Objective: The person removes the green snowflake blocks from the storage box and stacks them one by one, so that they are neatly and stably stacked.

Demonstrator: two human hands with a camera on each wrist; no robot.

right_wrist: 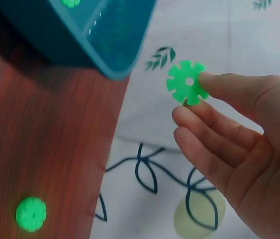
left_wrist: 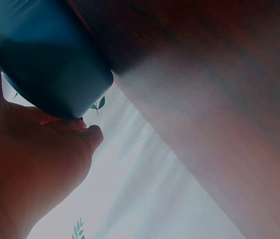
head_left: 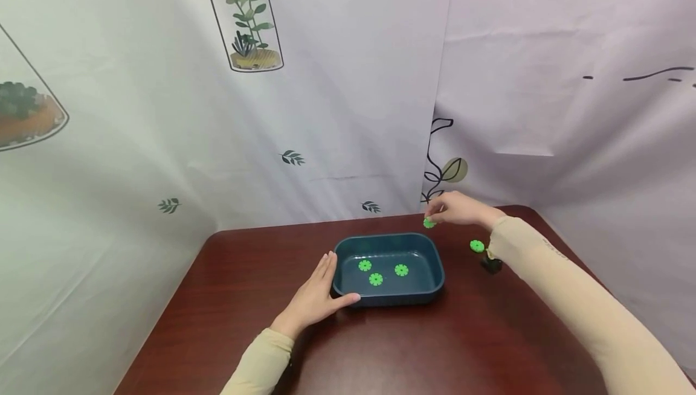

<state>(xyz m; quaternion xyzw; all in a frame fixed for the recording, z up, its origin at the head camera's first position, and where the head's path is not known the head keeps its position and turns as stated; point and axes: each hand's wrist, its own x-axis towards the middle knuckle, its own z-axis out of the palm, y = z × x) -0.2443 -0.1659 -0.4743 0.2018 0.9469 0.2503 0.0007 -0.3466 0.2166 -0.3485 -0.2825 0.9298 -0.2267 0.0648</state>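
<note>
A dark teal rectangular dish [head_left: 388, 298] sits on the table, with several green notched plastic discs lying in it, one disc [head_left: 401, 270] toward its right. My left hand [head_left: 314, 298] rests against the dish's left end, fingers straight along that side and thumb at the front rim. Beyond the dish's back right corner, my right hand [head_left: 459, 209] pinches another green notched disc [right_wrist: 187, 82] between thumb and fingers, above the table. A further green disc [head_left: 476, 246] lies on the table to the right, near the right sleeve.
The reddish-brown wooden table [head_left: 413, 353] ends at the back against a white cloth [head_left: 348, 111] printed with plants. A small dark object [head_left: 492, 264] shows beneath the right forearm; what it is cannot be made out.
</note>
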